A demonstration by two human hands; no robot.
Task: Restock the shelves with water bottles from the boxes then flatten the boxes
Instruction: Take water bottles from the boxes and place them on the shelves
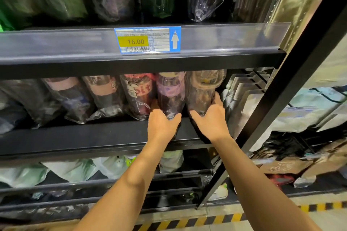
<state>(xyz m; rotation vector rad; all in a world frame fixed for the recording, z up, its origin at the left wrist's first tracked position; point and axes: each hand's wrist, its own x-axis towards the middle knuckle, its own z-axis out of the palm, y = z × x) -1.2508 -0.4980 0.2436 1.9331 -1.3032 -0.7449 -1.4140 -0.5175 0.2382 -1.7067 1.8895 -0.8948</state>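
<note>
Restocking: left hand (163, 124) grasps the purple-banded bottle (170, 95), right hand (212, 118) the tan-lidded bottle (203, 92) (both bagged); next, seat them upright on the shelf (93, 137).

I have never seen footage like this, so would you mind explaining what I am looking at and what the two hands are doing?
There is no machine here. A person wears a camera on the head, so this single picture looks forward and down along their bare arms at store shelving. The left hand has its grip around the base of a purple-capped bottle in a clear plastic bag. The right hand cups the tan-lidded bottle beside it. Both stand on the middle shelf, at the right end of a row of bagged bottles. On the shelf edge above sits a price tag reading 16.00. No boxes are clearly visible.
</note>
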